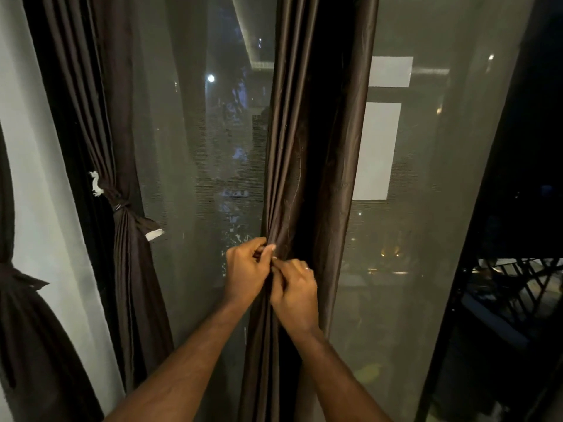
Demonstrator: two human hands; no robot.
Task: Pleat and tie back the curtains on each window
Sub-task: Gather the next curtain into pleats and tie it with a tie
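Head view: the centre brown curtain [307, 147] hangs between two sheer panels. Left hand [243, 271] and right hand [294, 287] touch, fingers pinching its gathered pleats. The left curtain [122, 147] is tied with a knotted tie-back [120, 204].

Both forearms raised; left grip [245, 271], right grip [294, 287] touching, fingers curled.

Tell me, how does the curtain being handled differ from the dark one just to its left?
The middle curtain hangs untied, while the left curtain is cinched by a knotted tie with white ends. The left hand and right hand pinch the middle curtain's folds; nobody touches the left curtain. The middle curtain looks shinier. Both are dark brown and pleated lengthwise.
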